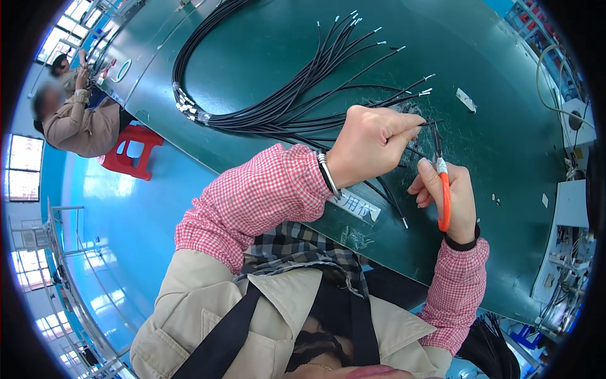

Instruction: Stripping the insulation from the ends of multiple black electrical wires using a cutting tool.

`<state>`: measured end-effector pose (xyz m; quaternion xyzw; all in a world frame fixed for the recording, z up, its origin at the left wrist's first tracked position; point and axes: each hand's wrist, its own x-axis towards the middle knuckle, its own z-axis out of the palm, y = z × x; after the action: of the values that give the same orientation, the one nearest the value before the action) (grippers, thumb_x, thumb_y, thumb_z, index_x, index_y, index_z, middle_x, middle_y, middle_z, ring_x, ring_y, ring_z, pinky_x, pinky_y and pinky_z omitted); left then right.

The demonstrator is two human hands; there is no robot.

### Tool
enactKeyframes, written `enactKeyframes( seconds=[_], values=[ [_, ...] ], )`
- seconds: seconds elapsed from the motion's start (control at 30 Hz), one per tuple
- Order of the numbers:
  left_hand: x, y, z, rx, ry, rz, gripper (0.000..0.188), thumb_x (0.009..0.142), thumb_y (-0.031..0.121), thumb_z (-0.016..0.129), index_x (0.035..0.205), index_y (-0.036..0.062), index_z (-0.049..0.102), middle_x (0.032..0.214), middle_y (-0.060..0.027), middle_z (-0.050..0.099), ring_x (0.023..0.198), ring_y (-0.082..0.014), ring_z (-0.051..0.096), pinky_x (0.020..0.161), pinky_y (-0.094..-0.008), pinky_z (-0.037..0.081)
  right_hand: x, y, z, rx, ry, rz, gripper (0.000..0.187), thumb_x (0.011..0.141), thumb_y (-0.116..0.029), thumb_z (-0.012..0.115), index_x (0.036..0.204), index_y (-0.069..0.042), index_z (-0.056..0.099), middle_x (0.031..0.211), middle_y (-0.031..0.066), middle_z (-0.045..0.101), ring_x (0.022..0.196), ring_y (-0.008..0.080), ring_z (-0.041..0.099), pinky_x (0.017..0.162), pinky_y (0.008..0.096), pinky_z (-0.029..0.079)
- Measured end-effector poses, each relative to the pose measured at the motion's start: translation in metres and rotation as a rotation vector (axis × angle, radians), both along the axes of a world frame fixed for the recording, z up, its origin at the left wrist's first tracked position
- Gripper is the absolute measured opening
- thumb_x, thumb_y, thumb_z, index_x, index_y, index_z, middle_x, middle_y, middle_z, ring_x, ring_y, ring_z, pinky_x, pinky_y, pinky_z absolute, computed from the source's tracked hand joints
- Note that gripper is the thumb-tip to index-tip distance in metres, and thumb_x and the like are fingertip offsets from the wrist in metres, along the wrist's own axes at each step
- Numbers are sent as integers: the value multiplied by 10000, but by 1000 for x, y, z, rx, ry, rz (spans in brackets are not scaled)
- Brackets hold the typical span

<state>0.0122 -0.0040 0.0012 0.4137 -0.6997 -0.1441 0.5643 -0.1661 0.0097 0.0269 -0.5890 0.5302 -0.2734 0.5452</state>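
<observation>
My left hand pinches the end of a black cable between thumb and forefinger. Orange-handled scissors or snips are gripped in my right hand, with their dark blades up against that cable end. A bundle of black cables curves over the green table to the left of my hands, bound with whitish tape. Its loose ends fan out away from me, several with pale stripped tips. One more cable end sticks out below my left hand.
Whitish shreds lie on the green table, with a scrap of white paper farther off. A label is stuck near the front edge. White equipment stands at the right. Two people sit at the far left by a red stool.
</observation>
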Motion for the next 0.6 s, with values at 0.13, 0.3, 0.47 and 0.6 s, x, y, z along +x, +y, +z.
enactKeyframes(
  seconds=[0.13,0.3,0.47,0.6],
  values=[
    [0,1,0,-24,-20,14,190,705,-42,663,883,1,716,716,-89,703,485,-114,583,424,-194,423,1,0,1,39,4,0,404,877,-332,645,687,23,624,587,81,602,446,102,507,445,200,432],
    [-1,1,-1,-4,24,-6,182,698,-48,665,867,-1,713,714,-91,701,480,-119,580,419,-198,421,1,-1,1,27,18,22,418,876,-340,645,667,22,624,560,74,591,425,98,493,437,200,421],
    [0,-1,-3,45,59,-71,186,701,-49,662,874,-3,712,719,-91,702,482,-114,575,433,-196,428,0,-1,2,19,30,26,428,874,-343,645,642,16,625,527,63,576,403,96,475,419,202,391],
    [-2,-2,-7,-30,8,-90,186,709,-48,655,881,-7,712,725,-88,706,487,-105,570,443,-190,428,0,-1,5,-15,74,23,430,877,-342,642,629,9,627,511,53,567,392,95,463,410,205,369]
  ],
)
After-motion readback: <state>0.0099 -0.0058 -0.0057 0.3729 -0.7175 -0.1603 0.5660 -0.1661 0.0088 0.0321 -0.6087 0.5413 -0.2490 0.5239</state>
